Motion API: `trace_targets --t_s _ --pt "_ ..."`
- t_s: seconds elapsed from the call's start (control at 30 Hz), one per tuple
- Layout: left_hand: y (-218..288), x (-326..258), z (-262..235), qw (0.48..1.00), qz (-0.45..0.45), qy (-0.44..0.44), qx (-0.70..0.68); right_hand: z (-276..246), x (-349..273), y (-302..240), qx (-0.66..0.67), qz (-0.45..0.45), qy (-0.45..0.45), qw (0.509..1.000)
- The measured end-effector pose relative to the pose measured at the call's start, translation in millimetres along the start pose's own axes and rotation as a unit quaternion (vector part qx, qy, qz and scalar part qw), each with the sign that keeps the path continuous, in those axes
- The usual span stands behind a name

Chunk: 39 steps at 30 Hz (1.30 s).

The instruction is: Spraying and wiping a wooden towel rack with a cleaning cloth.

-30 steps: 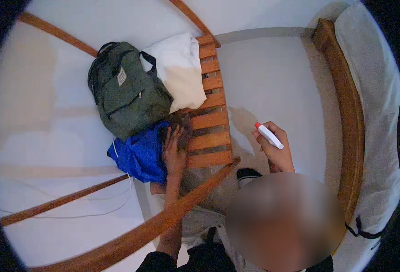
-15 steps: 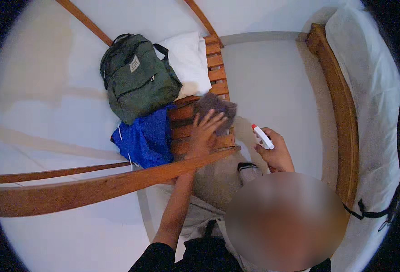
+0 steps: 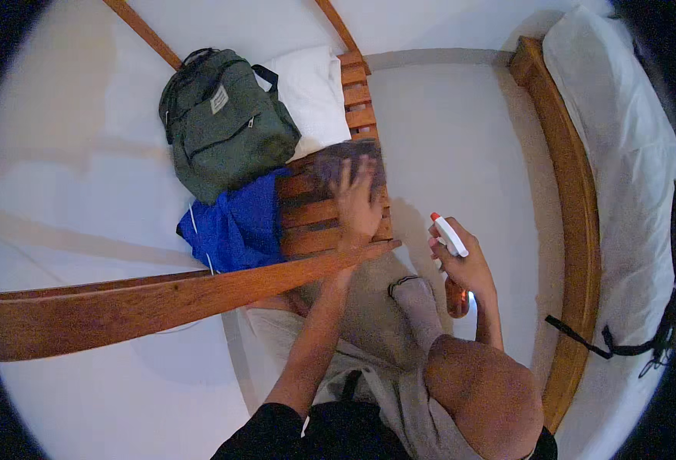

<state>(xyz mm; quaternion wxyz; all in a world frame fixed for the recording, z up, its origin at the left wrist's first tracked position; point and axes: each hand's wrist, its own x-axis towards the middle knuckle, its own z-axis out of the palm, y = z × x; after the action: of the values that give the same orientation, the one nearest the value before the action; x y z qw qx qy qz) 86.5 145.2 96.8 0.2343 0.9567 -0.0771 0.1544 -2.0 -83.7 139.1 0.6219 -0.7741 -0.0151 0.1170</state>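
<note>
My left hand [image 3: 361, 207] lies on a dark grey cloth [image 3: 325, 165], fingers spread and a little blurred. Under the cloth are the slats of a wooden bench [image 3: 311, 242]. To the right, over the floor, my right hand [image 3: 472, 264] is closed around a spray bottle [image 3: 450, 236] with a white trigger head and a red nozzle. Its amber lower part shows beneath the hand. The nozzle points up and left, towards the bench.
A green backpack [image 3: 226, 126] stands on the bench beside folded white cloth [image 3: 311, 96] and blue fabric [image 3: 238, 226]. The wooden armrest [image 3: 161, 310] crosses below my left forearm. At right is a wooden bed frame [image 3: 581, 192] with white bedding [image 3: 621, 169] and a black strap [image 3: 579, 336].
My left hand and the cloth have moved away from me along the slats. The right hand keeps its grip on the spray bottle; more of the bottle and my bent knee now show.
</note>
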Motion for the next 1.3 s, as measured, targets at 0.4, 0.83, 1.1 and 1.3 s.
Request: trace_targets --t_s 0.4,0.83,1.1,1.3 --pt "-64.1 -18.1 -55.8 0.997 0.007 -0.050 -0.056 7.2 -8.7 -22.5 -0.061 0.048 -0.013 0.997" --pt "8.1 5.9 -3.5 0.993 0.085 -0.051 -0.071 5.2 -5.8 -4.8 -0.023 0.050 0.035 0.998" --pt "-9.4 8.6 -38.1 0.964 0.158 -0.200 -0.081 5.0 -4.3 -18.3 -0.028 0.093 -0.009 0.995" --pt "-102.2 -38.6 -81.0 0.997 0.036 -0.056 -0.048 1.1 -3.4 -17.0 -0.056 0.057 0.005 0.997"
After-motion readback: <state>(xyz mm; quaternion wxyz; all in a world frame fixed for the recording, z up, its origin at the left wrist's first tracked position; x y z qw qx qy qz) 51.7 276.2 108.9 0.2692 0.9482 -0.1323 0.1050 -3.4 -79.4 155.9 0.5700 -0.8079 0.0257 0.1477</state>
